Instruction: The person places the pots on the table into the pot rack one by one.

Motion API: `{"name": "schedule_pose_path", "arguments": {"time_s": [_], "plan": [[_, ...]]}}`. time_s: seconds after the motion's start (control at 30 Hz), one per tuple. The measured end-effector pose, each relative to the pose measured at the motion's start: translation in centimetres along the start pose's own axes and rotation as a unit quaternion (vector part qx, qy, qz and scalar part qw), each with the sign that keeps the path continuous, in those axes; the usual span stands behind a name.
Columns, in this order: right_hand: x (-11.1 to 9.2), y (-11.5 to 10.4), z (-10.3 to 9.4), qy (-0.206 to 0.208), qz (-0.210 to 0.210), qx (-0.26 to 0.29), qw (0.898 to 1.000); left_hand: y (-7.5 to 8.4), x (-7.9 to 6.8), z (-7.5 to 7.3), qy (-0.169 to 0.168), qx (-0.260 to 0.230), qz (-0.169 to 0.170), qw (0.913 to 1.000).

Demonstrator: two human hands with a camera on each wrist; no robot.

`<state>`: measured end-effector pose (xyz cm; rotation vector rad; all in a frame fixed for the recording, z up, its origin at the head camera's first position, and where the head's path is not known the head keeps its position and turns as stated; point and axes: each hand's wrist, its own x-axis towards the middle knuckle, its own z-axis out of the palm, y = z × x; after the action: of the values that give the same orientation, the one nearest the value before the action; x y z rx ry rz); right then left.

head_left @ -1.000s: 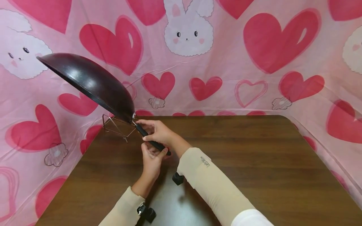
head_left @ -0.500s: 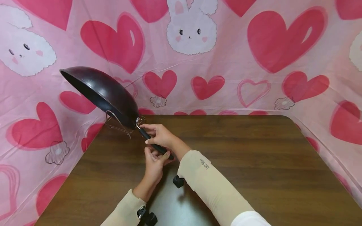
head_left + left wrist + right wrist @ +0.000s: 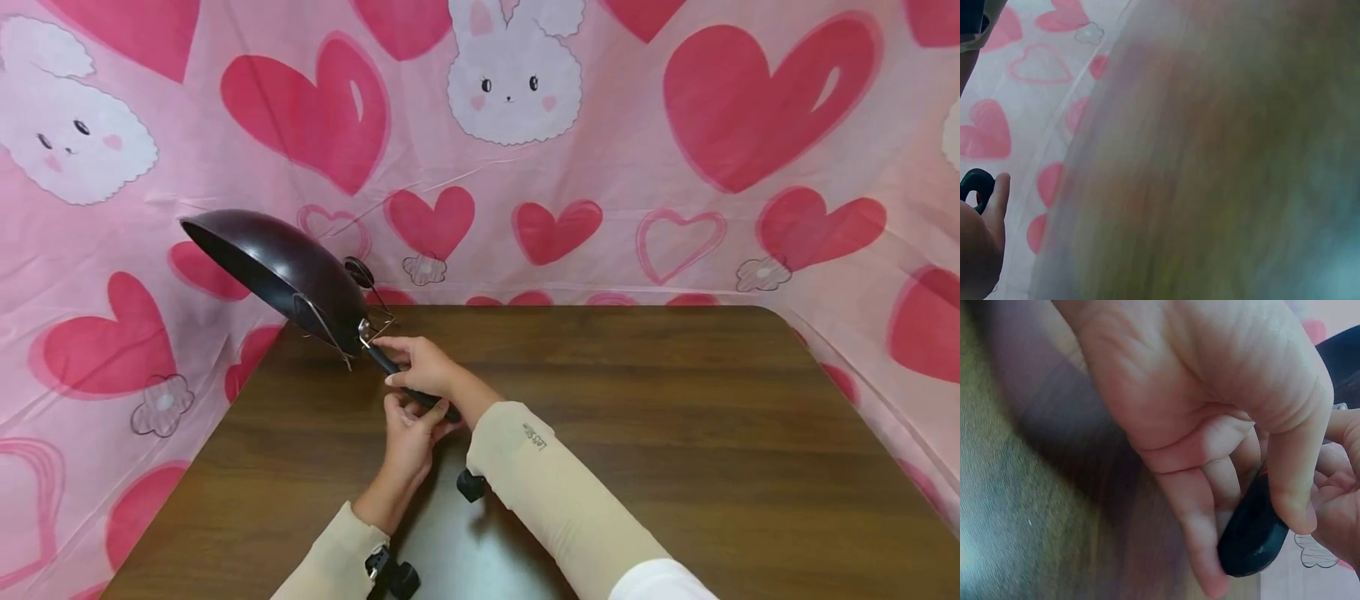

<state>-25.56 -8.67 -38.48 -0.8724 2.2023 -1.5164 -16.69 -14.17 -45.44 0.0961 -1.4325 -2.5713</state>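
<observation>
A dark wok point(image 3: 288, 258) is tilted on edge at the far left of the table in the head view, its rounded underside facing up and right. Its black handle point(image 3: 381, 360) points toward me. The right hand point(image 3: 429, 367) grips the handle's middle with thumb and fingers. Nearer me, the left hand point(image 3: 408, 442) pinches the handle's end, thumb on top. In the right wrist view the rounded handle end point(image 3: 1254, 537) shows between a thumb and fingers. A thin wire rack point(image 3: 322, 323) straddles the wok's lower edge, one wire in front and more behind.
A round black disc point(image 3: 358, 271) on a wire shows behind the wok. The brown wooden table point(image 3: 637, 433) ends at a pink curtain point(image 3: 630, 150) with hearts and rabbits. Black wrist cameras hang under both forearms. Much of the left wrist view is blurred.
The wok has come down and slightly right, into the wire rack. The rack's front wire now crosses the wok, and the black disc has come into sight. Both hands keep hold of the handle.
</observation>
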Motion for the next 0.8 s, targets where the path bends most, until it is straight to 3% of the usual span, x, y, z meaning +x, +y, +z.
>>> {"name": "schedule_pose_path", "arguments": {"time_s": [0.2,0.33,0.57,0.8], "plan": [[0.0,0.3,0.3,0.016,-0.007,-0.056,0.998,0.2,0.6,-0.8,0.01,0.008,-0.016,0.9998],[0.1,0.7,0.4,0.022,-0.005,-0.081,0.996,0.2,0.8,-1.0,0.034,0.06,-0.024,0.9974],[-0.4,1.6,0.3,0.034,0.008,-0.164,0.986,0.0,1.2,-1.2,0.116,0.192,-0.02,0.9742],[-1.2,2.3,0.6,0.049,0.016,-0.188,0.981,-0.1,1.6,-1.6,0.134,0.243,-0.031,0.9601]]}}
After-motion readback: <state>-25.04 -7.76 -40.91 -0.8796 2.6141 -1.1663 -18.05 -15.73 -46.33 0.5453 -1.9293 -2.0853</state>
